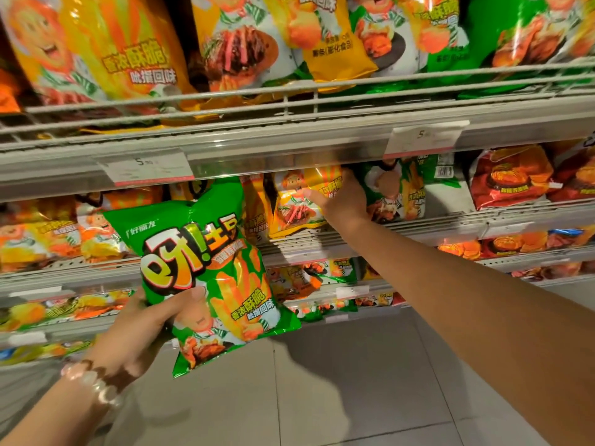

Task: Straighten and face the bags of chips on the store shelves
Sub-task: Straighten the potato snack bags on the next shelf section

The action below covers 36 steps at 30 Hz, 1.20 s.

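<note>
My left hand [145, 320] grips a green chip bag [206, 272] by its left edge, thumb across the front, in front of the shelves at centre left. My right hand [341, 201] reaches into the second shelf, under the price rail. Its fingers curl round the left edge of a green bag [396, 191] standing there, and its thumb lies against a yellow bag [296, 201] just to the left. Rows of yellow and orange bags [42, 239] fill that shelf further left.
The top shelf [289, 101] with a wire front rail holds large yellow and green bags. Red bags [512, 178] stand at the right of the second shelf. Lower shelves carry smaller bags. Price tags [145, 165] hang on the shelf edge. Grey tiled floor [322, 397] lies below.
</note>
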Available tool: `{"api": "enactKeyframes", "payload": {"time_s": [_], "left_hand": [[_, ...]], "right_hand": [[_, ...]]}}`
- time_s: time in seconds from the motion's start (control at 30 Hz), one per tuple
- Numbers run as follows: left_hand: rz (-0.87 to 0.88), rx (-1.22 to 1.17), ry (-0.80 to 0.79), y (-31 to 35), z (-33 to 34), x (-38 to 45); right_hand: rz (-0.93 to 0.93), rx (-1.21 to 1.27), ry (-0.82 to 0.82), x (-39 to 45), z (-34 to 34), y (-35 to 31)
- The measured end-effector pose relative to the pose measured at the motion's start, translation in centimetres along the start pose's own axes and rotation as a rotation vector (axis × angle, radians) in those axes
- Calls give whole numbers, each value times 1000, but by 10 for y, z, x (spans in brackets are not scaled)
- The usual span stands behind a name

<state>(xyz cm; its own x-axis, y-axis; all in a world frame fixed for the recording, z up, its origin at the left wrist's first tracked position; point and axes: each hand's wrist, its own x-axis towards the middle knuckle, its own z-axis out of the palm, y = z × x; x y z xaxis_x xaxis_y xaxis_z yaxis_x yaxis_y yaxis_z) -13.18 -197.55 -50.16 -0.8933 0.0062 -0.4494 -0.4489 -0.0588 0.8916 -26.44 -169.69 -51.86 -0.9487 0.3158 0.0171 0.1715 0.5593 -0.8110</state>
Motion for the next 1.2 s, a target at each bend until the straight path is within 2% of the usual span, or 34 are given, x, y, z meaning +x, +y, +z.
{"api": "enactKeyframes", "payload": {"time_s": [0.3,0.4,0.5,0.57,0.67,0.73,0.9,1.07,1.2], "left_hand": [[18,50,-36,0,19,6],[17,43,-62,0,30,9],[21,25,-99,0,46,12],[17,0,-125,1,61,12],[6,30,-202,1,88,15],[-3,50,-226,0,107,16],[-43,116,-282,-4,153,25],[-20,219,-350,-5,193,33],[132,189,-410,-3,217,42]], "right_hand": [[24,-67,-211,5,-2,12],[-1,-51,-171,-3,-10,7],[-101,156,-37,-38,-24,-1],[-133,348,-132,-66,-37,-2],[-40,530,-409,-99,-58,0],[-18,555,-449,-107,-68,10],[79,491,-351,-104,-87,43],[101,439,-243,-96,-118,72],[133,421,-116,-77,-151,88]]}}
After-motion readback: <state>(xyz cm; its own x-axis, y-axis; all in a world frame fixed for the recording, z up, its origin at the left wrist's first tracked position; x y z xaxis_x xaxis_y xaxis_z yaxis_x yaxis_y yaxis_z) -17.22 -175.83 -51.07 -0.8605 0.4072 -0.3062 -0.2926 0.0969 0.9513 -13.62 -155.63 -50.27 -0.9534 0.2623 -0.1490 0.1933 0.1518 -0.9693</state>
